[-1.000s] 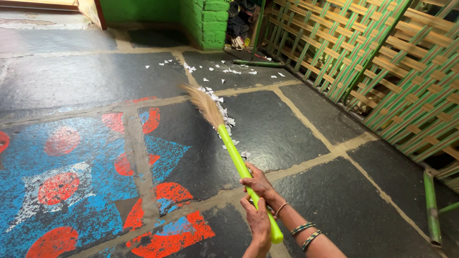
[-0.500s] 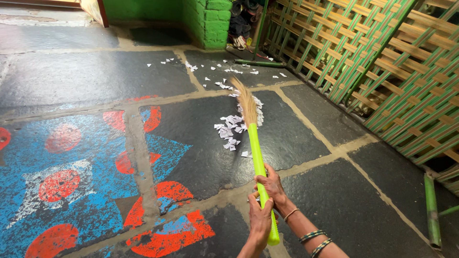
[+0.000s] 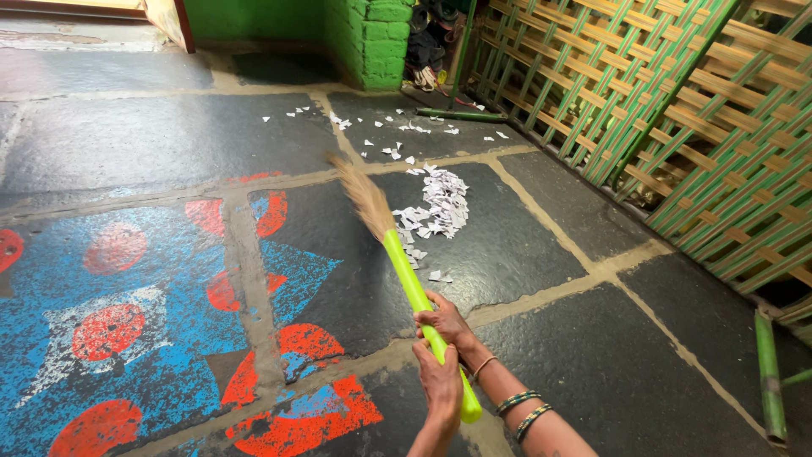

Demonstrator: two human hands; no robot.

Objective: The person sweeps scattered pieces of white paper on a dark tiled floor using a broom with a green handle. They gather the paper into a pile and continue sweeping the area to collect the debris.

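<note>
I hold a broom with a bright green handle (image 3: 406, 275) and tan straw bristles (image 3: 362, 195) in both hands. My right hand (image 3: 446, 323), on the arm with bangles at the wrist, grips the handle higher up. My left hand (image 3: 441, 388) grips it just below, near the handle's end. The bristles point away from me, just left of a pile of white paper scraps (image 3: 440, 207) on the dark stone floor. More scraps (image 3: 397, 135) lie scattered farther off, towards the green brick pillar (image 3: 372, 42).
A bamboo lattice fence (image 3: 677, 110) with green strips runs along the right. A green pole (image 3: 768, 372) lies by its foot, another (image 3: 457, 113) near the pillar. A blue and red painted pattern (image 3: 127, 305) covers the floor at left.
The broom swung right, gathering scraps into a pile, and has now swung back left of the pile. Both hands kept their grip on the handle.
</note>
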